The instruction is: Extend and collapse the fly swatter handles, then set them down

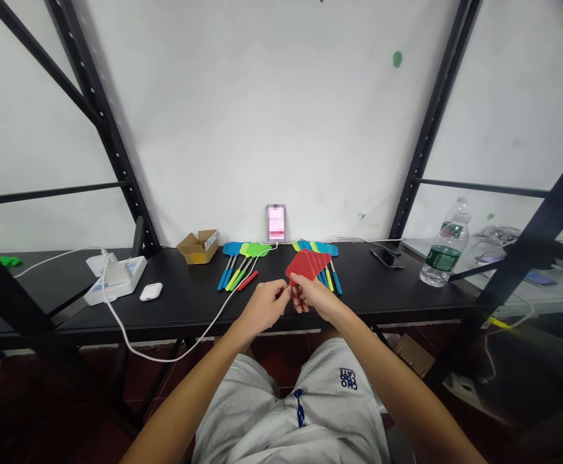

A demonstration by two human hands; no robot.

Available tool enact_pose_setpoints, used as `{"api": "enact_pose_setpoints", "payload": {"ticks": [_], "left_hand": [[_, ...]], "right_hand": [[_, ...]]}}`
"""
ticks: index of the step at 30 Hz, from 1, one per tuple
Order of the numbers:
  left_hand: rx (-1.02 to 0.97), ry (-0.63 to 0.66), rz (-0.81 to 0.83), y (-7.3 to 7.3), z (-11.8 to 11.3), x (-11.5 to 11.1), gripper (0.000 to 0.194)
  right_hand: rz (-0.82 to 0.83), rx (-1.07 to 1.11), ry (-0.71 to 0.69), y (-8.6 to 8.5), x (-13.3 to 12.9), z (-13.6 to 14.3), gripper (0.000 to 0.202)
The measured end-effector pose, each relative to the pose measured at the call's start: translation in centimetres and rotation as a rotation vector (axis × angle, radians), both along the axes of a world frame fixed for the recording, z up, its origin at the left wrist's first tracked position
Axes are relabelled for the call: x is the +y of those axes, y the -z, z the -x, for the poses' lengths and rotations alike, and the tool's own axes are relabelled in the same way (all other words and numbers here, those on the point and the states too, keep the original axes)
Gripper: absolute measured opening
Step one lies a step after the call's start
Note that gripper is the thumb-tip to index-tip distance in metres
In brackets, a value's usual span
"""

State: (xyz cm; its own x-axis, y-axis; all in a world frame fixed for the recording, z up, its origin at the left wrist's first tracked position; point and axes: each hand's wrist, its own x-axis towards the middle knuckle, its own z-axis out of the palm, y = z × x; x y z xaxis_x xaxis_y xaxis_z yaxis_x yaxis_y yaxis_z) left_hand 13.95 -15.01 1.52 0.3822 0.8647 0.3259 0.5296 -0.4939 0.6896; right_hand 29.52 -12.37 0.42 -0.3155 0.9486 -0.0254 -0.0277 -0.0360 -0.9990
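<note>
A red fly swatter head [307, 264] is in my right hand [314, 298], with the thumb on its narrow lower end and the fingers curled underneath. My left hand [268, 304] is closed in a pinch right beside that narrow end; what sits between its fingers is too small to make out. Left of my hands, a red handle [248, 281] lies on the black table. Blue and green fly swatters [236, 265] with metal rods lie beyond it. Another group of blue and yellow-green swatters [333, 277] lies behind my right hand, partly covered by the red head.
A phone [276, 223] stands against the wall, its white cable [204, 336] looping over the table's front edge. An open cardboard box [198, 247], a white earbud case [151, 292] and a power strip [117, 280] are left. A dark phone [386, 258] and water bottles [444, 252] are right.
</note>
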Motion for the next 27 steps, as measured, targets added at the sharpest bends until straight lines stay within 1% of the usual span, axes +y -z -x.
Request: {"api": "enact_pose_setpoints", "payload": {"ticks": [6, 11, 16, 21, 27], "left_hand": [[-0.026, 0.0, -0.045, -0.2, -0.1, 0.0, 0.03], [-0.007, -0.026, -0.111, 0.2, 0.1, 0.5, 0.032], [-0.006, -0.018, -0.148, 0.5, 0.1, 0.7, 0.034], [-0.024, -0.012, -0.12, 0.5, 0.0, 0.5, 0.035], [-0.05, 0.038, -0.064, 0.5, 0.0, 0.3, 0.034]], "right_hand": [[-0.057, -0.008, -0.004, -0.1, -0.1, -0.2, 0.042], [-0.13, 0.037, 0.048, -0.5, 0.3, -0.9, 0.039], [-0.163, 0.114, 0.144, -1.2, 1.1, -2.7, 0.033], [-0.172, 0.149, 0.154, -1.8, 1.5, -4.8, 0.03], [-0.169, 0.18, 0.176, -2.4, 2.0, -7.1, 0.025]]}}
